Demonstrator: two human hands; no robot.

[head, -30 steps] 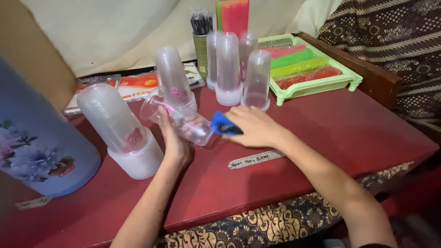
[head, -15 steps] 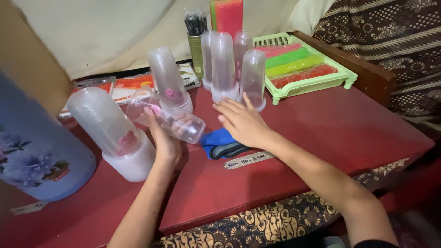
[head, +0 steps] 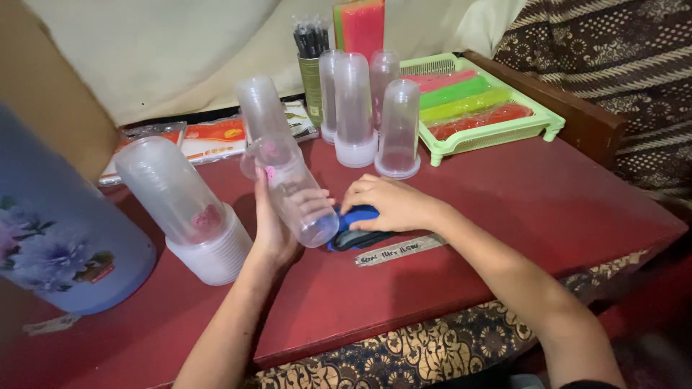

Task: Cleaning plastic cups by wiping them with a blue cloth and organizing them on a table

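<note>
Left hand point(head: 272, 232) is wrapped around a clear plastic bottle point(head: 293, 189), see-through with a pink print near its far end, held just above the red table point(head: 504, 209). It's tilted, long axis running from its base up and away to its open end pointing down toward the person, right beside the blue cloth point(head: 355, 225). Right hand point(head: 389, 205) lies on that cloth, fingers curled over it and pressing down, touching it.
</note>
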